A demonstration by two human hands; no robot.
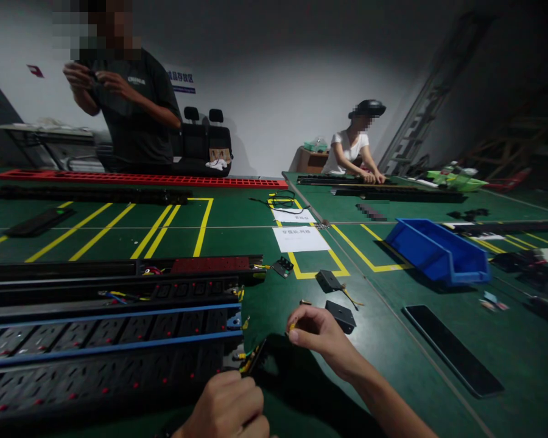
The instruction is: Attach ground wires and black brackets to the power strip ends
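My left hand (pixel 228 404) is curled closed at the near end of a black power strip (pixel 119 380); what its fingers hold, if anything, is hidden. Just beyond it, a small dark end piece (pixel 254 358) with yellow wires stands tilted by the strip's end. My right hand (pixel 317 331) pinches thumb to forefinger, with a tiny yellowish bit showing at the tips, too small to name. Behind that hand lies a black box-shaped end cap (pixel 341 316), and another cap (pixel 329 281) with yellow wires sits farther back. A blue-edged power strip (pixel 114 333) lies alongside the black one.
A blue bin (pixel 438 252) and a dark phone-like slab (pixel 452 350) are on the right. Paper sheets (pixel 301 239) lie mid-table. Across the green table, one person (pixel 139 115) stands holding something small; another person (pixel 351 152) works over dark strips. A long red rail (pixel 141 179) spans the back.
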